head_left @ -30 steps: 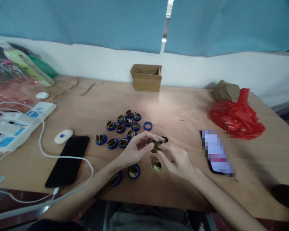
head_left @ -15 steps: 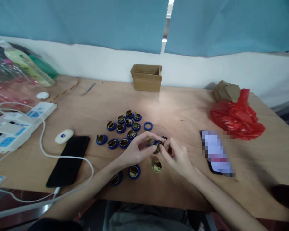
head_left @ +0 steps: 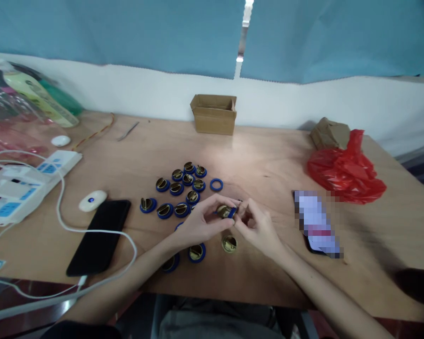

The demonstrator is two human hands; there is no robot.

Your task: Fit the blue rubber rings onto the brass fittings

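Between my two hands is a round brass-coloured part with a blue ring [head_left: 226, 211] around it, tilted on its side. My left hand [head_left: 199, 223] grips it between thumb and fingers. From the other side, the fingertips of my right hand [head_left: 260, 228] are closed at the blue ring. Just below lies a brass part without a ring [head_left: 229, 244]. A loose blue ring [head_left: 216, 189] rests flat beyond my hands. Several similar ringed brass parts [head_left: 176, 189] are spread to the left, some partly hidden by my left hand and forearm.
An open cardboard box [head_left: 215, 123] stands against the wall. On the right are a red plastic bag [head_left: 344, 176], a brown package [head_left: 327, 134] and a lit phone [head_left: 316, 223]. A dark phone [head_left: 99, 238], white cables and a power strip [head_left: 61, 165] lie left, near tweezers [head_left: 128, 131].
The held brass part has turned in my fingers, showing more of its side and the blue ring's edge to the right. The things on the table stay in place.
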